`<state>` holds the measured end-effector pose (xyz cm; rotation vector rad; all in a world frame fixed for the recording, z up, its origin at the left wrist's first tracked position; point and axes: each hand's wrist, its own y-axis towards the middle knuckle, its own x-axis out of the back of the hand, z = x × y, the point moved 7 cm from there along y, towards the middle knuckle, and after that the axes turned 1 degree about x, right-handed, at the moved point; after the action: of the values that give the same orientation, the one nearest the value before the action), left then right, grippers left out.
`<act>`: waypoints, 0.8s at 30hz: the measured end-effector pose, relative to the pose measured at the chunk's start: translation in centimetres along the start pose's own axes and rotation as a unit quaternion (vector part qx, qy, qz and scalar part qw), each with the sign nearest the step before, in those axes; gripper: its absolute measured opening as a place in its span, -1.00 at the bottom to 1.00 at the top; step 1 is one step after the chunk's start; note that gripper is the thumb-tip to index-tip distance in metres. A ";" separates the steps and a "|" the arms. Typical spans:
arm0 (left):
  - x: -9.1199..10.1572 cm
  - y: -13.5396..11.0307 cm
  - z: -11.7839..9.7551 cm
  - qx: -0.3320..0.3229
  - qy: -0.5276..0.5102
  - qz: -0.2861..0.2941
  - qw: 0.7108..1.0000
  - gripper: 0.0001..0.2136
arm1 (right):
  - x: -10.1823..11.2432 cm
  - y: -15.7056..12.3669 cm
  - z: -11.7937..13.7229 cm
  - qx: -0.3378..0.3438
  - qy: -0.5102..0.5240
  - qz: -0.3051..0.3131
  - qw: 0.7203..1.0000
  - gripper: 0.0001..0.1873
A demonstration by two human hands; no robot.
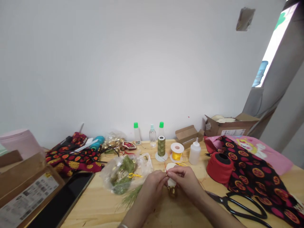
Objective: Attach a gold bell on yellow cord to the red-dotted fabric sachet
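My left hand [152,184] and my right hand [186,181] meet over the table, fingertips pinched together on a thin red cord [165,166]. The cord's upper end sticks up above the fingers. Between and behind my hands is a flat white piece [171,181], partly covered by fingers. Below it a shiny gold-coloured bell [172,192] shows; how it joins the white piece cannot be made out. Green tassel threads [132,197] spread out beside my left wrist. Close to my right forearm lie black-handled scissors [228,202].
Behind my hands stand a green thread spool [161,147], a yellow cord spool [177,155] and a white squeeze bottle [195,152]. A red thread cone [219,167] is to the right. A plastic bag [111,174] lies left, beyond it patterned fabric [76,158]. A cardboard box [26,193] fills the left corner.
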<state>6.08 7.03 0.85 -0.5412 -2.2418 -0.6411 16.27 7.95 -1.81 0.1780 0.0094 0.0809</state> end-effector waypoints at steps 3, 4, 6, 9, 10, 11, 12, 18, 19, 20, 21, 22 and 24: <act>-0.1 0.0 0.2 0.012 -0.020 0.004 1.000 -0.72 | 0.1 -0.2 0.9 0.054 -0.086 -0.006 0.995 -0.84; -0.1 0.0 0.4 0.018 -0.030 0.004 0.999 -0.72 | 0.1 -0.2 1.1 0.065 -0.115 -0.004 0.991 -0.85; -0.3 0.0 1.0 0.037 -0.055 0.003 0.998 -0.72 | 0.0 -0.3 1.3 0.078 -0.155 0.005 0.985 -0.86; -0.5 -0.1 1.8 0.068 -0.089 0.009 0.994 -0.73 | -0.3 -0.3 1.5 0.090 -0.197 0.029 0.976 -0.88; -0.6 -0.1 2.0 0.076 -0.095 0.014 0.992 -0.74 | -0.4 -0.3 1.5 0.091 -0.208 0.039 0.973 -0.89; -0.7 -0.2 2.0 0.082 -0.099 0.021 0.991 -0.74 | -0.5 -0.4 1.5 0.091 -0.214 0.051 0.971 -0.90; -0.7 -0.2 1.9 0.086 -0.101 0.028 0.991 -0.74 | -0.6 -0.4 1.5 0.086 -0.214 0.064 0.971 -0.90; -0.9 -0.2 0.8 0.074 -0.103 0.053 0.990 -0.75 | -1.3 -0.6 0.2 -0.018 -0.057 0.123 0.991 -0.85; -0.9 -0.1 0.8 0.073 -0.107 0.054 0.990 -0.75 | -1.4 -0.6 0.1 -0.029 -0.035 0.122 0.991 -0.82; -0.9 -0.1 0.8 0.074 -0.111 0.053 0.990 -0.75 | -1.5 -0.6 0.0 -0.035 -0.021 0.114 0.993 -0.80; -0.8 -0.1 0.8 0.074 -0.113 0.049 0.990 -0.76 | -1.4 -0.6 -0.1 -0.038 -0.013 0.101 0.994 -0.78; -0.7 0.0 0.9 0.073 -0.116 0.042 0.990 -0.76 | -1.3 -0.6 -0.1 -0.040 -0.007 0.086 0.995 -0.77; -0.5 0.0 0.9 0.069 -0.127 0.030 0.989 -0.75 | -1.2 -0.6 -0.1 -0.049 0.007 0.066 0.997 -0.74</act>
<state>5.91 7.48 -0.12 -0.6494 -2.4754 -0.3994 15.12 7.31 -2.00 0.0799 0.0078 0.2137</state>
